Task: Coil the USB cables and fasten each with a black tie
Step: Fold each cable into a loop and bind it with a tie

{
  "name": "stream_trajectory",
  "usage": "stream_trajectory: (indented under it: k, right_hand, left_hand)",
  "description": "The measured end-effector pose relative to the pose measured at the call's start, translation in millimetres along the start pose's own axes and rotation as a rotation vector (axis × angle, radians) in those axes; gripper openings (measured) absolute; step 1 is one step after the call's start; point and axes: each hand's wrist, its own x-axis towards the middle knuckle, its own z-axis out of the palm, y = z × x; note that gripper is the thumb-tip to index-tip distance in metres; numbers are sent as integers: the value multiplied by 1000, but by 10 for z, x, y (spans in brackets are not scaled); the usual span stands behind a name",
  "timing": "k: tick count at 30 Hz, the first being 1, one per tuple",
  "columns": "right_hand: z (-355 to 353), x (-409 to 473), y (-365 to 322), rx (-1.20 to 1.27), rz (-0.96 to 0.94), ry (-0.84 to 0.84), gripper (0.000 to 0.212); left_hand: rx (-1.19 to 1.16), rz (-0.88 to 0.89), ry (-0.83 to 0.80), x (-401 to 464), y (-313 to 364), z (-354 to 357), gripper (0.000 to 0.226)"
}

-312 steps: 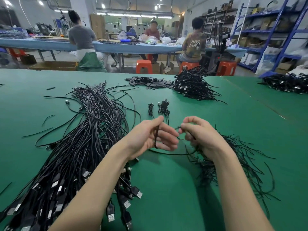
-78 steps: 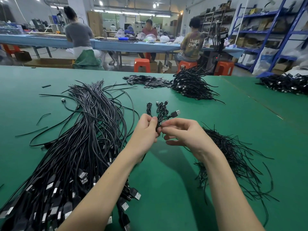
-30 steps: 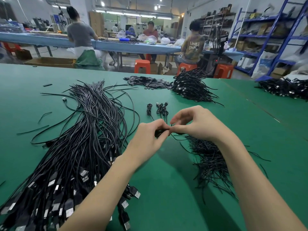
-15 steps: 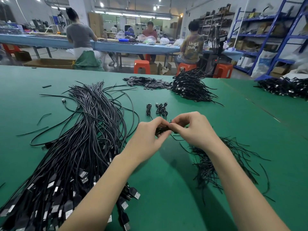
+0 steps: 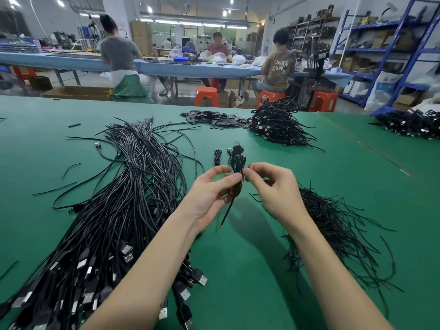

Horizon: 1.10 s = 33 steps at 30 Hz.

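My left hand (image 5: 209,194) grips a coiled black USB cable (image 5: 238,166) upright above the green table (image 5: 262,270). My right hand (image 5: 273,189) pinches a black tie at the coil's middle, and the tie's loose end (image 5: 227,211) hangs down below the coil. A long bundle of uncoiled USB cables (image 5: 114,210) lies to the left, plugs toward me. A heap of black ties (image 5: 333,225) lies to the right under my right forearm. Two finished coils (image 5: 217,156) lie just beyond my hands.
A pile of coiled cables (image 5: 276,122) and a scatter of small black parts (image 5: 214,117) sit at the table's far edge. More cables (image 5: 409,123) lie on the adjoining table at right. Stray wires (image 5: 71,167) lie at far left. People sit at a bench behind.
The coil has been turned upright between my hands. My right hand has drawn slightly away to the right with the tie, whose free end now dangles below.
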Motion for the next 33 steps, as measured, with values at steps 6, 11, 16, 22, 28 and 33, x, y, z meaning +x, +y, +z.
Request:
stream_trajectory:
  k: [6,11,16,22,28,33]
  right_hand:
    - [-7,-28,-34,1126,972,-315,11]
    - [-81,-4,-1,703,798,-307,8]
    - [-160,-39,77,-218,-88,-102,29]
    - [-167,-51,56,-475,-397,-29,11]
    - [-40,-44,-3,-29,6,4,12]
    - [18,-92,-58,1023,920,-237,7]
  left_hand:
    - [520,491,-119,9,-7,-117,31]
    - [459,264,-101,16,34,-118,28]
    - [137,-9,45,26,-5,-80,25]
    - [127,-70,17,20,10,-79,18]
    - [147,27,-46,16,-15,-97,20]
    - [188,129,-103,1,-39,-100,22]
